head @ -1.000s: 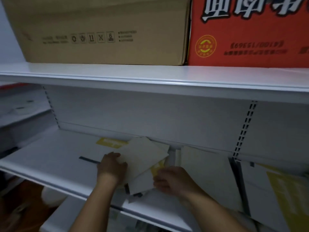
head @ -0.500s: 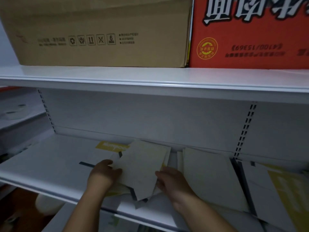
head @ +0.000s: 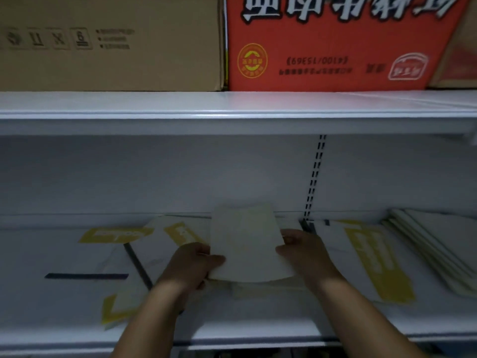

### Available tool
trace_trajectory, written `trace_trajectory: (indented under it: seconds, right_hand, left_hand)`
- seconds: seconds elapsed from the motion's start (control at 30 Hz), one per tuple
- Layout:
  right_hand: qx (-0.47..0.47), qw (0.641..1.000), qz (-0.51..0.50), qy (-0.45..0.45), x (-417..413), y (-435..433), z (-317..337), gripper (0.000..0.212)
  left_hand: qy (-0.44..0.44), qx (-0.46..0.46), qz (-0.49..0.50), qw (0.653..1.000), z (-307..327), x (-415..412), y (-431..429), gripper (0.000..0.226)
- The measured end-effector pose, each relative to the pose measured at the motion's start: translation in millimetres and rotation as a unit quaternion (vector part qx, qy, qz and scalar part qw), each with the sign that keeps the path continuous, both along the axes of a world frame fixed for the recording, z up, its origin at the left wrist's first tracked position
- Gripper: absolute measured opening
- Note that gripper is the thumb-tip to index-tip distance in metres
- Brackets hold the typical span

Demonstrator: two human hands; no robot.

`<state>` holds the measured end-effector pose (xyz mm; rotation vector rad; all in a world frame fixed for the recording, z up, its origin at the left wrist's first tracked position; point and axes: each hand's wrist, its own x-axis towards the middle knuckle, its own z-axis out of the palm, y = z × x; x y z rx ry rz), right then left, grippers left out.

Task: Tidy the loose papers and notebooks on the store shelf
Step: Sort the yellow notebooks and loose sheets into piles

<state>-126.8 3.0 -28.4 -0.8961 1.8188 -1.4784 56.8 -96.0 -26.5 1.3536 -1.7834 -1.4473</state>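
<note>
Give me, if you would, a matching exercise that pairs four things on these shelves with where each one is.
Things:
1. cream paper stack
2. brown cardboard box
3. red box
4. pile of notebooks

Places:
A. upper shelf, on the right
B. far right of the lower shelf
C. held between the left hand and right hand
D. upper shelf, on the left

Pairs: 1-C, 2-D, 3-A, 4-B.
</note>
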Motion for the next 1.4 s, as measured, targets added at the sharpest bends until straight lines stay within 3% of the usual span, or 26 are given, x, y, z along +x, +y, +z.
trace_trajectory:
  seconds: [0.13, 0.2, 0.27, 0.4, 0.5, 0.67, 0.73, 0.83, 0.97, 1.03, 1.13, 1.2, 1.4]
  right_hand:
    - [0.053, 0.993, -0.058, 0.09, -28.7, 21.3, -3.4, 0.023]
    - [0.137, 0.975, -0.059, 0.163, -38.9, 18.8, -9.7, 0.032]
    - [0.219, 0.944, -0.022, 0.245, -37.5, 11.4, -12.9, 0.047]
    - [0.144, 0.941, -0.001, 0.306, -0.4, -23.0, -12.6, 0.045]
    - [0.116, 0.922, 0.1, 0.356, 41.4, -55.5, -12.8, 0.041]
    - [0.212, 0.839, 0.187, 0.465, 86.9, -79.8, -20.7, 0.047]
    - [0.226, 0.829, 0.179, 0.479, 93.4, -82.3, -24.4, 0.049]
    - [0.221, 0.845, 0.159, 0.46, 95.7, -83.0, -27.0, 0.052]
    - [0.202, 0.88, 0.153, 0.401, 97.2, -77.2, -30.9, 0.054]
    - [0.165, 0.909, 0.15, 0.353, 94.4, -75.4, -31.0, 0.048]
    - [0.123, 0.953, 0.111, 0.252, 78.9, -69.4, -20.3, 0.038]
    - [0.105, 0.967, 0.078, 0.219, 61.1, -61.0, -13.7, 0.031]
    - [0.134, 0.972, 0.033, 0.189, -18.7, -6.8, -8.5, 0.035]
  left_hand:
    - [-0.054, -0.071, -0.067, 0.994, -14.2, -30.7, 2.2, 0.023]
    - [-0.09, -0.088, -0.049, 0.991, -17.7, -25.6, -2.5, 0.041]
    - [-0.114, -0.112, -0.005, 0.987, -15.8, -9.8, -9.7, 0.045]
    - [-0.158, -0.142, 0.061, 0.975, -15.3, 27.6, -24.7, 0.046]
    - [-0.177, -0.113, 0.081, 0.974, -21.4, 52.4, -27.0, 0.048]
    - [-0.179, -0.129, 0.117, 0.968, -27.0, 81.7, -24.7, 0.047]
    - [-0.187, -0.144, 0.131, 0.963, -28.6, 87.4, -24.8, 0.05]
    - [-0.204, -0.148, 0.144, 0.957, -32.9, 93.0, -26.6, 0.058]
    - [-0.152, -0.168, 0.182, 0.957, -38.6, 93.3, -24.6, 0.06]
    - [-0.067, -0.19, 0.231, 0.952, -35.6, 89.9, -21.4, 0.057]
    - [0.116, -0.113, 0.276, 0.948, -21.6, 78.5, -14.4, 0.052]
    - [0.167, -0.085, 0.26, 0.947, -14.7, 64.5, -10.4, 0.044]
    - [0.164, -0.027, 0.142, 0.976, -10.4, -18.1, 5.5, 0.048]
